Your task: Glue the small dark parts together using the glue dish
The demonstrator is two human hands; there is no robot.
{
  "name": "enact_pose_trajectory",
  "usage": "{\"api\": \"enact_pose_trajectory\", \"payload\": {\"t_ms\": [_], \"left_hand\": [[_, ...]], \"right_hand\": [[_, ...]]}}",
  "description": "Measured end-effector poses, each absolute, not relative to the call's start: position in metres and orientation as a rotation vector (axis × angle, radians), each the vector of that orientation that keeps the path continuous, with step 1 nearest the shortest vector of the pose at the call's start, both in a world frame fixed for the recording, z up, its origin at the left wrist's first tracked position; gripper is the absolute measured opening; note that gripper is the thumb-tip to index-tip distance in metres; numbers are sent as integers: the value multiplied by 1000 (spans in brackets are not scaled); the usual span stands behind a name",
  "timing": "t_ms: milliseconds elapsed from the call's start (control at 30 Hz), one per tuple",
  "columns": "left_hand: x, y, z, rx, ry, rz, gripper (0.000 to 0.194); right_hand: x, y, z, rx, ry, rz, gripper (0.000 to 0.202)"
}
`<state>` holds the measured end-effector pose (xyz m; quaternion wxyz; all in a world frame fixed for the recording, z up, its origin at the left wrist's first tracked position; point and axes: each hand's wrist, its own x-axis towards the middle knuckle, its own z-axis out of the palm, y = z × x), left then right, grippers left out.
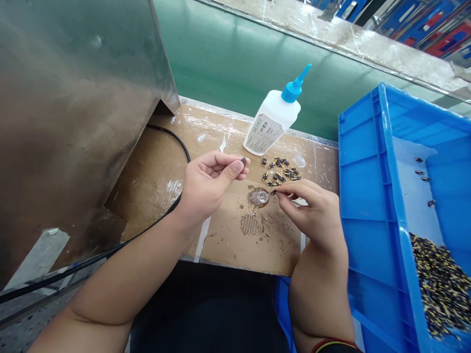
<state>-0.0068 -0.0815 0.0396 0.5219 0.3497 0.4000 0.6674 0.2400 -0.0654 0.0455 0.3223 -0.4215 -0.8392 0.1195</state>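
Note:
My left hand [211, 181] is closed, pinching a small dark piece [243, 162] between thumb and fingertips above the cardboard. My right hand [309, 203] pinches a small dark part [273, 192] at its fingertips, just right of a small clear cup [260, 197]. That cup stands in a wet patch on the cardboard. Behind the right fingertips lies a loose group of small black-and-gold parts [279, 171]. A white glue bottle [272, 122] with a blue nozzle cap stands behind them. The exact kind of the held pieces is too small to make out.
At the right stands a blue crate [368, 171] with a heap of small black-and-gold parts [439, 284]. A metal panel [81, 108] rises at the left. A black cable [172, 206] runs over the cardboard [221, 240]. Behind is a green surface [228, 63].

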Motion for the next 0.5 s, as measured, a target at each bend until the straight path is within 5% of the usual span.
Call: {"api": "enact_pose_trajectory", "payload": {"t_ms": [500], "left_hand": [[-6, -83, 41, 835, 969, 1595, 34]], "right_hand": [[233, -68, 44, -1086, -2221, 301, 7]]}}
